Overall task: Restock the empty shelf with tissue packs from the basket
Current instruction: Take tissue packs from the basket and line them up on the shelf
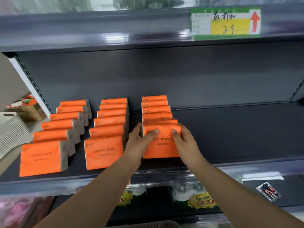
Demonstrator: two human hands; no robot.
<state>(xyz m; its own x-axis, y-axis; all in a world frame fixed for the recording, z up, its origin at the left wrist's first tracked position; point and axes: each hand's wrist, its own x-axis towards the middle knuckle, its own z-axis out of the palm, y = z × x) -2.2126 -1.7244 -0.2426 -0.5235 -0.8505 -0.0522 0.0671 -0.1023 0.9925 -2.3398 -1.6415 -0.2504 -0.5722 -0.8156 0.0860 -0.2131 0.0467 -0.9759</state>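
Three rows of orange "COTTON TISSUE" packs stand upright on the dark grey shelf (230, 134). The left row (42, 158) and the middle row (103, 152) each hold several packs. At the front of the right row, one tissue pack (162, 146) stands on the shelf, held from both sides. My left hand (139, 140) grips its left edge with the thumb on its face. My right hand (184, 140) grips its right edge the same way. A basket rim (148, 225) shows at the bottom edge.
The shelf's right half is bare. A white slatted crate (11, 130) and cardboard boxes (28, 109) sit beyond the shelf's left end. A green and yellow price tag (225, 23) hangs on the upper shelf edge. Goods and 9.9 price stickers (202, 202) fill the lower shelf.
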